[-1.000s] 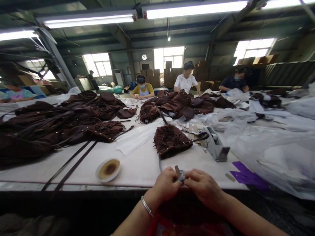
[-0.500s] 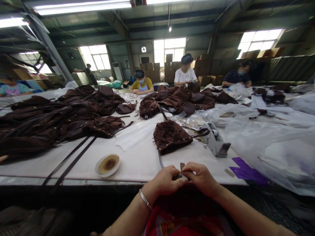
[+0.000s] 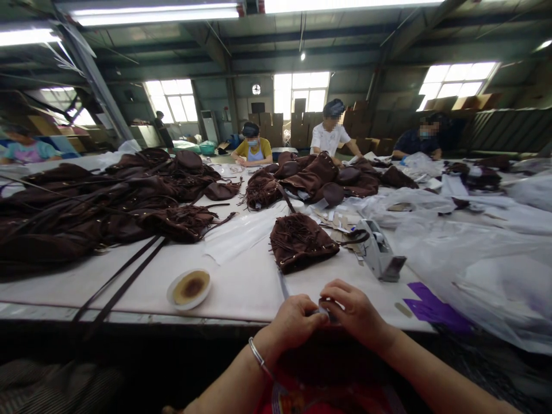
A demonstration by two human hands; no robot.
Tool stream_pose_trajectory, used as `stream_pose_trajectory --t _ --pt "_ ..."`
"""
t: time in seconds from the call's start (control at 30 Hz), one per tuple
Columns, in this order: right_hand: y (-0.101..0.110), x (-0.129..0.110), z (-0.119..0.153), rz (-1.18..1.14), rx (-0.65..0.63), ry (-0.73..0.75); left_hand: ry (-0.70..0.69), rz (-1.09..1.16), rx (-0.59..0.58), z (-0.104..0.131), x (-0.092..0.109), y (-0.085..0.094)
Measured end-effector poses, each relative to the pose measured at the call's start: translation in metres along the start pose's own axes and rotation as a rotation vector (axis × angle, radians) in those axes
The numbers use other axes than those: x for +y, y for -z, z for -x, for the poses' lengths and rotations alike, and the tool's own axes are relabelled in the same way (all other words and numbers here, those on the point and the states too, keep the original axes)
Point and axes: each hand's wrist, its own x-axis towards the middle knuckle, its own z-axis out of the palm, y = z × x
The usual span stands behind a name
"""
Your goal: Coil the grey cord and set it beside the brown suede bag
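Observation:
My left hand (image 3: 296, 317) and my right hand (image 3: 354, 310) meet at the table's front edge, fingers pinched around a small dark strip (image 3: 330, 305) with something pale beside it. Fingers cover most of this piece, so its shape is unclear. Just beyond them lies a dark brown fringed bag (image 3: 302, 241) with metal eyelets along its near edge. A grey tape dispenser (image 3: 382, 253) stands to the right of the bag. At the left, a white dish (image 3: 188, 289) holds brownish matter.
Piles of brown bags (image 3: 129, 195) cover the left and back of the white table (image 3: 241, 287). Two dark straps (image 3: 123, 279) hang over its edge. Clear plastic (image 3: 483, 259) and purple material (image 3: 437, 307) lie right. Several people work across the table.
The strip between my fingers has tipped lower, and my right hand's fingers have curled over it. Across the table, the person in white has leaned and stretched an arm out to the right.

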Motion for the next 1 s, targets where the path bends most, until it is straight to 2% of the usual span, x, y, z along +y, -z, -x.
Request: stream_pose_trajectory --t 0.13,0.23,0.3,0.47,0.6,0.73,0.9,1.0 --pt "0.000 0.000 0.002 0.175 -0.014 0.169 -0.015 -0.015 -0.005 0.000 0.001 0.001" --pt "0.004 -0.002 0.004 0.245 -0.106 0.231 -0.016 -0.032 0.000 0.001 -0.001 0.000" --pt "0.010 -0.005 0.003 0.202 -0.169 0.236 -0.016 -0.046 0.004 0.002 -0.003 -0.001" --pt "0.022 -0.010 -0.004 -0.018 -0.253 0.077 -0.019 -0.069 0.012 0.001 -0.004 -0.002" --pt "0.018 -0.008 -0.011 -0.133 -0.221 -0.143 -0.019 -0.091 0.012 0.001 -0.003 -0.001" --pt "0.014 -0.002 -0.017 -0.159 -0.253 -0.317 -0.016 -0.105 0.006 0.003 -0.002 0.000" --pt "0.019 -0.006 -0.029 -0.101 -0.497 -0.336 -0.046 -0.177 -0.013 0.005 0.000 0.001" --pt "0.021 -0.013 -0.032 0.009 -0.534 -0.363 -0.068 -0.248 -0.028 0.006 0.004 0.000"
